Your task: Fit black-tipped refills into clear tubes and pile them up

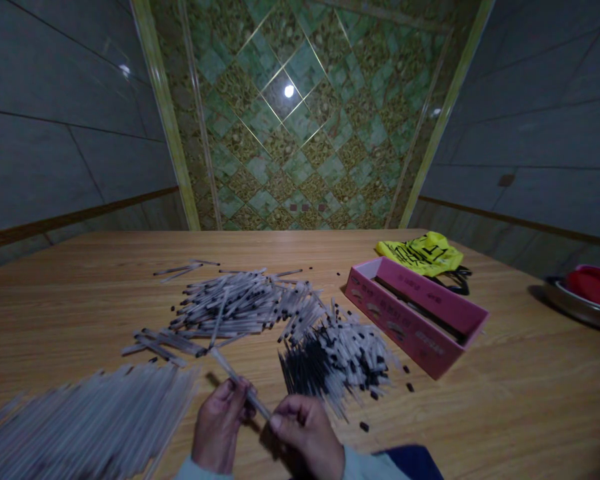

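Between my two hands a slim translucent pen tube (223,364) slants up and away to the left. My left hand (219,421) pinches it around the middle with thumb and fingers. At its near end, my right hand (311,432) has thumb and curled fingers closed on it; that tip is hidden. Just beyond the right hand lies a heap of thin sticks with black and whitish parts (330,357), like pen refills. Left of my left hand, clear tubes (95,420) lie side by side in a broad layer. Farther off is a pile of tubes with black ends (235,303).
A long pink open box (405,327) stands to the right of the heaps. Behind it lies a yellow bag (423,255) with black straps. Small black plugs (364,427) are scattered on the wooden table (510,400). A metal dish with something red (593,293) sits far right.
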Demonstrator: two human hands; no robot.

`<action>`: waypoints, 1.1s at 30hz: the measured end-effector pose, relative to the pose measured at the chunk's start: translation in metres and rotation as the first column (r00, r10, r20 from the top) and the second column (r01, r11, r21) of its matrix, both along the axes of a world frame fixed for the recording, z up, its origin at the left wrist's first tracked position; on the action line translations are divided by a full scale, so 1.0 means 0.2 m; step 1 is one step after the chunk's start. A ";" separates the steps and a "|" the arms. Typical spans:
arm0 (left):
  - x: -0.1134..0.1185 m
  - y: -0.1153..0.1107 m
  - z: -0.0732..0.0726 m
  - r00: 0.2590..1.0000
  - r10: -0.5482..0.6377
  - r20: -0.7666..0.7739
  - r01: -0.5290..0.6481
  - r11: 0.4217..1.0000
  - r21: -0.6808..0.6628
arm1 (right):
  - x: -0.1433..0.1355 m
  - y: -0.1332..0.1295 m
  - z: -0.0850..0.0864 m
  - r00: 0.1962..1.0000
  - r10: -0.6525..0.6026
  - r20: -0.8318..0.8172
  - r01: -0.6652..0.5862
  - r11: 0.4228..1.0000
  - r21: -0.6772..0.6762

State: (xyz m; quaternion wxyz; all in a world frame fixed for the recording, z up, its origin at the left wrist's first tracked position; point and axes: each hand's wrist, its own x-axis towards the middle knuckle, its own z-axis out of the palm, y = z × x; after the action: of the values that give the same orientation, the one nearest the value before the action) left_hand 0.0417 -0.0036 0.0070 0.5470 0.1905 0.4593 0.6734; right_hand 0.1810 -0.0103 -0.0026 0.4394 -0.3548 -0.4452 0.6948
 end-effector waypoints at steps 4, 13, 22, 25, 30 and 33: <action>-0.04 0.03 -0.04 0.988 0.061 0.144 -0.053 0.997 -0.061 | 0.10 0.01 0.09 0.851 0.382 0.362 -0.421 0.907 0.032; -0.08 0.04 -0.06 0.985 0.053 0.167 -0.042 0.997 -0.067 | 0.37 0.12 0.28 0.392 -0.134 0.910 -0.366 0.885 0.288; 0.02 0.00 0.02 0.997 -0.028 -0.075 0.028 1.000 -0.008 | 0.39 0.18 0.18 0.045 -0.440 0.897 -0.242 0.866 0.437; 0.03 -0.01 0.05 0.992 -0.077 -0.104 0.081 0.996 0.031 | 0.42 0.24 0.23 0.085 -0.502 0.861 -0.173 0.843 0.509; 0.04 -0.01 0.03 0.987 -0.144 -0.070 0.146 0.989 0.035 | 0.52 0.43 0.33 0.139 -0.592 0.794 -0.096 0.790 0.605; 0.03 -0.01 0.00 0.973 -0.233 -0.005 0.233 0.972 0.021 | 0.55 0.49 0.35 0.161 -0.604 0.781 -0.104 0.776 0.622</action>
State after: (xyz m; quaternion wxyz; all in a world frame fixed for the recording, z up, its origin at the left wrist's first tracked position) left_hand 0.0472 -0.0056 0.0073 0.6194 0.2498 0.4274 0.6093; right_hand 0.2902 0.0882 0.0674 0.2567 -0.6379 -0.7231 0.0659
